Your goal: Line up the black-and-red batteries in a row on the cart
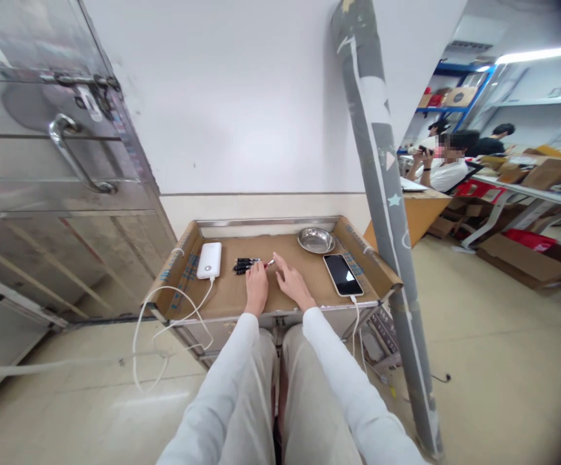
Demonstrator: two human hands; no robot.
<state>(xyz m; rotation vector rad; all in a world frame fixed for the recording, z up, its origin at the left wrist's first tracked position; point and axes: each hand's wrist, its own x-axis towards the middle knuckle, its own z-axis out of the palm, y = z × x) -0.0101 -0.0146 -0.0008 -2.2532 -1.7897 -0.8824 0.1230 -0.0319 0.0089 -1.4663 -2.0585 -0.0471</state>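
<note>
Pens (243, 266), black, lying on table (227, 298) at 10 o'clock from left hand (256, 285), axes running 9-to-3, left nearer; left fingers gripping red piece (269, 263); right hand (290, 280) reaching its far end, grip unclear.

Bright indoor light, glowing ceiling tube (545, 53), glare on floor (154, 398), dark blurred right edge

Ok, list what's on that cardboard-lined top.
A power bank and a phone, both cabled, black pen-like items, and a metal bowl. Whatever the left hand covers can't be seen.
</note>
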